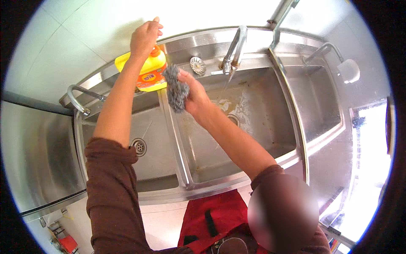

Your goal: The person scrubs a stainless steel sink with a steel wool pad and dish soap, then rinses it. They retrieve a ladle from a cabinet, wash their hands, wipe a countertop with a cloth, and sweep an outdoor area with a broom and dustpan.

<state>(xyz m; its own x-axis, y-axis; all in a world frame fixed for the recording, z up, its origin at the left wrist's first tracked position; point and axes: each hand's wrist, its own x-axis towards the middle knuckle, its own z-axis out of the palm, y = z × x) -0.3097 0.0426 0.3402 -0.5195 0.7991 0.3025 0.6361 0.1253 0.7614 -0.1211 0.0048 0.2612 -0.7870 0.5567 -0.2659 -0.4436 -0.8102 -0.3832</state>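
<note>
My left hand (146,37) is at the top of a yellow plastic detergent jug (151,65) with an orange cap and label, which stands at the back ledge of a stainless steel double sink (173,127). What its palm touches is hidden, and its fingertips stick out above the cap. In my right hand (195,93) is a grey scouring pad (177,90), close beside the jug and above the divider between the basins. A thin stream of water runs from the faucet (236,47) into the right basin, where some suds lie around the drain (233,120).
A metal sink strainer (198,65) rests on the back ledge between jug and faucet. A second curved faucet (77,100) rises at the left basin. The left basin has a round drain (138,147). A metal-edged upright panel (293,108) bounds the sink on the right.
</note>
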